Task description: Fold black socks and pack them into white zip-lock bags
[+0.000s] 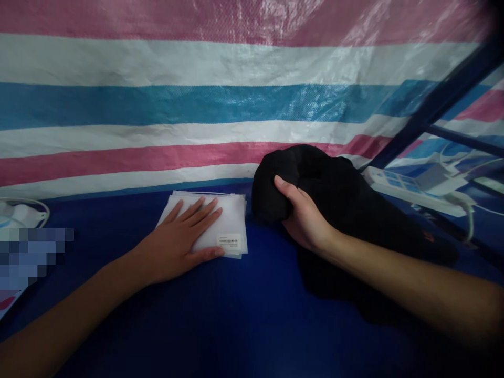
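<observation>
In the centre of the frame, a stack of bags (233,216) lies on the flat surface (236,320), and the left hand (183,231) is placed on top of it. To the right of this stack lies the cloth (338,181), with the right hand (305,215) at its left end, and beyond it, at the right of the frame, the power strip (413,193). The hanging sheet (197,105) occupies the upper part, behind the stack and the cloth.

I'd call this a makeshift booth, though whether in a home or a workshop I can't tell. Striped plastic sheeting (197,105), the tarpaulin kind, makes a wall from ten round to two o'clock. A dark blue frame (443,97) slants up at two, a power strip (388,181) sits at three, and a blue desk (236,320) spreads toward six.
</observation>
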Demonstrator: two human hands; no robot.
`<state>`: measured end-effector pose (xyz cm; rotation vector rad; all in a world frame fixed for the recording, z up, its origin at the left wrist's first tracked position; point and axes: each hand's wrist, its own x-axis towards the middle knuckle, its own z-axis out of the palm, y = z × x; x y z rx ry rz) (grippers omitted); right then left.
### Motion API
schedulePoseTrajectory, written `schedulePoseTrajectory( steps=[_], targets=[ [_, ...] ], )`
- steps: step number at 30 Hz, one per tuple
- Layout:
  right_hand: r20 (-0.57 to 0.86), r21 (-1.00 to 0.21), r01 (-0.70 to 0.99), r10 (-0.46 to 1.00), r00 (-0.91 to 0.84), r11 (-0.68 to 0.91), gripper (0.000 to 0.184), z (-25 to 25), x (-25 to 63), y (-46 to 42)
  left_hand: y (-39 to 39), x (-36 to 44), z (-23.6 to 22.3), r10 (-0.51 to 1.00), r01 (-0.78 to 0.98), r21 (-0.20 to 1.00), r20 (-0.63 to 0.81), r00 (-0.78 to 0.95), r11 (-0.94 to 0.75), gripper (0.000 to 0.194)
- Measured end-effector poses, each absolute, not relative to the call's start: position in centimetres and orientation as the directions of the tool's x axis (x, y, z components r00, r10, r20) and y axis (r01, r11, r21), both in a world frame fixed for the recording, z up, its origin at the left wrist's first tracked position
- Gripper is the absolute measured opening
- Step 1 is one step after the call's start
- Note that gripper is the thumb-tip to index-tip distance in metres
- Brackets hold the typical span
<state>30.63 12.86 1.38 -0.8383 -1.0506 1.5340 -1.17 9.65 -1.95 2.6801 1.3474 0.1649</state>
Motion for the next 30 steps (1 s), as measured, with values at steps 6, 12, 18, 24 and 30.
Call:
schedulePoseTrajectory(
  steps=[6, 12, 18, 24, 30],
  targets=[
    [0.003, -0.951, -0.304, 0.980, -0.200, -0.059, 0.042, 1.4, 30.5, 12.6, 9.6, -1.6, -1.2, 0.788, 0.777, 0.170, -0.011, 0.616, -0.606, 0.109],
    [0.056, -0.998, -0.005, 0.951, -0.303, 0.057, 0.051, 1.6, 30.4, 11.3, 8.4, 0.2, 0.7, 0.868, 0.684, 0.558, 0.152, 0.472, -0.470, 0.084],
    [0.349, -0.813, 0.305, 0.834, -0.427, 0.496, 0.059, 1.5, 30.2, 9.5, 6.5, 4.0, 2.5, 0.931, 0.155, 0.973, 0.108, 0.349, -0.171, 0.069],
    [0.377, -0.877, 0.072, 0.772, -0.512, 0.476, 0.049, 1.4, 30.4, 9.3, 7.4, 4.3, 2.0, 0.988, -0.093, 0.995, 0.060, 0.142, -0.047, 0.055],
    [0.201, -0.957, 0.110, 0.886, -0.418, 0.269, 0.040, 1.3, 29.9, 10.0, 7.4, 4.6, 2.5, 0.963, -0.325, 0.918, -0.163, 0.213, 0.228, 0.036]
  ],
)
